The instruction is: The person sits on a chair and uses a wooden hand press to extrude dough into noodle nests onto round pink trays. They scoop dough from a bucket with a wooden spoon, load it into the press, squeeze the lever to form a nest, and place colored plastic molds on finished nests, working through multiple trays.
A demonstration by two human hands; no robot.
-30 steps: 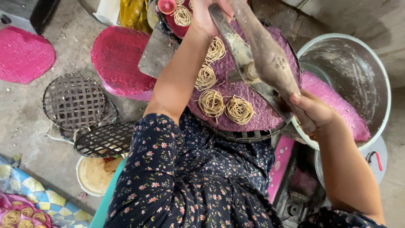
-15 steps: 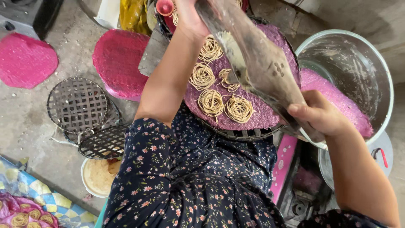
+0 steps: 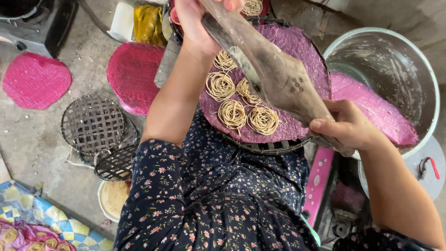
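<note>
My left hand (image 3: 195, 21) and right hand (image 3: 346, 128) each wrap their fingers tight around an end of the wooden press (image 3: 274, 74), above noodle coils (image 3: 232, 114) on the purple mat (image 3: 297, 51)

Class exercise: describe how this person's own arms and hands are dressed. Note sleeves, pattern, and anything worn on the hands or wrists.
Both forearms are bare. The left hand and right hand wear no gloves, and no rings or bangles show. The short sleeves end near the elbow: dark navy fabric with a small pink and white floral print, matching the dress.
</note>
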